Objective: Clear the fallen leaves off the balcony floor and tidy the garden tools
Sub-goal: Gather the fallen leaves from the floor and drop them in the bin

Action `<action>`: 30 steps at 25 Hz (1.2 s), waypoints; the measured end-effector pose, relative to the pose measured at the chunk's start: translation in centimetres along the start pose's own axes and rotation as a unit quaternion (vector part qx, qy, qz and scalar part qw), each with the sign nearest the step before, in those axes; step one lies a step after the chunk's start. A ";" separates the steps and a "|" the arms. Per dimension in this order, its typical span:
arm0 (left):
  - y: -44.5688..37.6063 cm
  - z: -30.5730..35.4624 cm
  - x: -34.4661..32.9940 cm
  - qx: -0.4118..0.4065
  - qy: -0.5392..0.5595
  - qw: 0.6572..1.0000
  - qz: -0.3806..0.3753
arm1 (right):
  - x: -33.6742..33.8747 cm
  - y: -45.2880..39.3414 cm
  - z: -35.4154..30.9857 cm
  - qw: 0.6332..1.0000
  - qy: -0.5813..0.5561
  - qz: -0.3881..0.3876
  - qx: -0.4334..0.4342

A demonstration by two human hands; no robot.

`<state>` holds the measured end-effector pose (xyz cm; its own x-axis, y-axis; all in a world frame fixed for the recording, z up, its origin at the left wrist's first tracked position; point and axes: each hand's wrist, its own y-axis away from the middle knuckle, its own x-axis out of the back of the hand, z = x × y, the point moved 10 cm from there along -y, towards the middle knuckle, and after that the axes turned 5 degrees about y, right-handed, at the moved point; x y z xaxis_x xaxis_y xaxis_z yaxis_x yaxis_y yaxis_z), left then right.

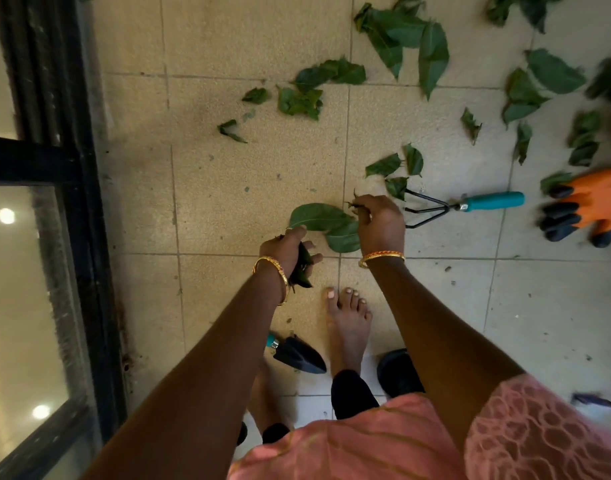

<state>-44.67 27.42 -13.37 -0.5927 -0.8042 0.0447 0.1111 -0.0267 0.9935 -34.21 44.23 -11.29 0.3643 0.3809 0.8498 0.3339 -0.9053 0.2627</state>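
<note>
The left hand (290, 249) is curled around a small bunch of dark leaves (302, 268), the stems poking out below the palm near a gold bangle (274, 275). The right hand (378, 225) reaches down beside it and pinches a scrap of leaf (355, 205) between fingertips and thumb; its wrist carries a gold and red bangle (382, 258) too. Between and just under the two hands lie two large leaves (326, 225) flat on the tiled balcony floor (227, 174).

Just to the right of the right hand a hand rake (466, 206) with black prongs and a teal handle lies on the floor, its prongs pointing toward the hand. Beyond its handle sits an orange glove (581, 211) with black fingertips. More fallen leaves (404, 43) are scattered across the tiles farther out, thickest toward the upper right.

Closer to the person, a bare foot (349, 323) stands on the tiles, and a black trowel (298, 356) with a teal handle stub lies beside it, partly hidden by the left forearm. A round black object (397, 372) shows behind the right forearm; what it is I cannot tell. A black-framed glass door (54, 202) runs down the left side.
</note>
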 end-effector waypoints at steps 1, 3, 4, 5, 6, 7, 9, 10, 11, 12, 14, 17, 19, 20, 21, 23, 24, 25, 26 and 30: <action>0.2 0.0 -0.6 0.002 0.014 1.000 0.000 | 0.8 0.7 -0.5 0.999 -0.037 -0.012 -0.027; 0.7 0.3 -1.4 -0.002 0.013 1.000 0.012 | 2.0 2.9 -2.2 0.989 -0.109 -0.058 -0.080; 0.9 0.5 -1.7 -0.011 -0.014 1.000 0.026 | 2.5 4.1 -3.1 0.982 -0.142 -0.073 -0.097; 0.9 0.7 -1.7 -0.021 -0.043 0.998 0.044 | 2.9 5.2 -3.8 0.978 -0.159 -0.079 -0.108; 1.1 0.9 -1.8 -0.035 -0.069 0.995 0.059 | 3.0 6.1 -4.1 0.976 -0.161 -0.085 -0.120; 1.3 1.1 -2.0 -0.050 -0.095 0.992 0.070 | 3.1 6.6 -3.9 0.975 -0.154 -0.090 -0.133; 1.7 1.6 -2.1 -0.082 -0.149 0.981 0.094 | 2.5 6.9 -3.1 0.972 -0.137 -0.111 -0.155; 1.8 1.8 -1.9 -0.095 -0.174 0.974 0.111 | 2.4 6.7 -2.9 0.969 -0.133 -0.131 -0.159; 1.8 2.2 -1.5 -0.107 -0.190 0.967 0.130 | 2.1 6.6 -3.1 0.966 -0.134 -0.159 -0.154; 1.8 2.5 -1.1 -0.117 -0.199 0.962 0.148 | 1.8 6.5 -3.6 0.960 -0.147 -0.194 -0.141; 1.7 3.3 -0.3 -0.135 -0.218 0.949 0.182 | 0.9 6.3 -5.0 0.937 -0.192 -0.267 -0.115; 1.5 4.4 0.1 -0.155 -0.250 0.934 0.202 | -0.7 5.2 -4.9 0.884 -0.248 -0.364 -0.158; 1.3 5.2 -0.2 -0.168 -0.265 0.930 0.192 | 0.0 2.0 -2.5 0.896 -0.266 -0.301 -0.190; 1.3 5.7 -0.2 -0.174 -0.279 0.925 0.190 | 1.3 -0.2 -0.9 0.925 -0.234 -0.230 -0.190; 1.2 6.2 -0.2 -0.182 -0.290 0.920 0.188 | 2.9 -2.4 0.8 0.956 -0.173 -0.151 -0.181; 0.6 6.8 0.2 -0.191 -0.291 0.919 0.184 | 5.6 -5.6 3.6 0.983 -0.039 -0.041 -0.175; 0.2 6.9 0.4 -0.190 -0.282 0.923 0.182 | 5.8 -6.8 4.9 0.983 -0.002 -0.026 -0.181; -0.2 6.8 0.5 -0.188 -0.274 0.926 0.180 | 5.3 -7.7 6.2 0.981 0.013 -0.027 -0.189; -0.6 6.7 0.5 -0.186 -0.269 0.929 0.176 | 4.6 -8.4 6.9 0.980 0.021 -0.043 -0.192; -2.1 5.7 0.1 -0.168 -0.272 0.934 0.158 | 2.4 -9.1 6.9 0.979 0.118 -0.094 -0.136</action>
<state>-49.52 30.73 -14.87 -0.7956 -0.3843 0.4683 0.5395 -0.0977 0.8363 -30.34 54.64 -14.84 0.0965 0.5215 0.8478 0.1198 -0.8517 0.5102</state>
